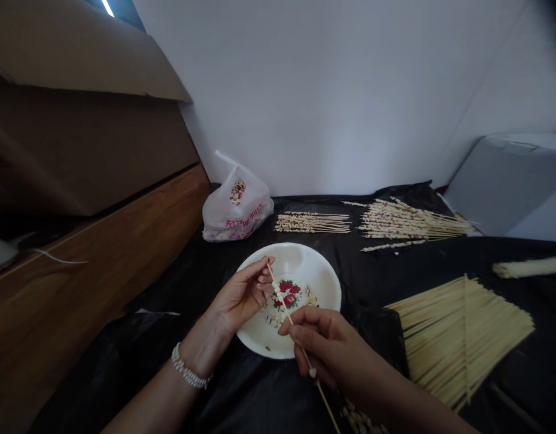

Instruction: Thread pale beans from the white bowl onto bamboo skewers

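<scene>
From the head, the left hand (241,298) and the right hand (323,340) both pinch one thin stick (284,306) with their fingers, and it slants over the near edge of a white bowl (328,271) with little white bits on it. Black sheet (182,277) shows on both sides of the bowl, but a white wall (323,102) stands behind, and a brown box (101,144) and a wooden board (169,223) block the left. A plastic bag (239,211) and two piles of filled sticks (390,220) lie farther back, with bare sticks (490,337) near the right arm.
</scene>
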The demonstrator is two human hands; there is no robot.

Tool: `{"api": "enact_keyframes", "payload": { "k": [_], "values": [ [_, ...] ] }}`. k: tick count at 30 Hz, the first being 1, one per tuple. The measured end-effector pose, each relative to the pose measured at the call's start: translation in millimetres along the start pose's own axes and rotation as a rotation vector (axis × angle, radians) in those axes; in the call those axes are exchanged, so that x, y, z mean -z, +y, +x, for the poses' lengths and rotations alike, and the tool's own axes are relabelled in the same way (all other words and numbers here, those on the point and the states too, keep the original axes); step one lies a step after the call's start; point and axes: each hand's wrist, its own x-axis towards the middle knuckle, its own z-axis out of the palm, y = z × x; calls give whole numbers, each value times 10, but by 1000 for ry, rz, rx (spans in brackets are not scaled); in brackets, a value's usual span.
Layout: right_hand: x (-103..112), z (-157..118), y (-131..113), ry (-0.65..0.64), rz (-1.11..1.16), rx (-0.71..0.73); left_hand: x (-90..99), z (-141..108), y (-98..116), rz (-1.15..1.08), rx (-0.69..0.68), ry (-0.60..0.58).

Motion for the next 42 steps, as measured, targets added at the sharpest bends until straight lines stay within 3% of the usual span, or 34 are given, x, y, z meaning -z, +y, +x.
{"api": "enact_keyframes", "payload": {
  "k": [8,15,23,42],
  "values": [
    [-8,12,-14,40,8,31,12,-3,-72,163,-13,17],
    [30,36,-7,33,34,71,-6,-24,-125,204,7,-36],
    [30,39,-19,30,60,65,-84,-27,-41,168,-84,182],
    [-6,-36,-73,-61,43,-51,-69,3,-14,143,-248,235]
  ]
}}
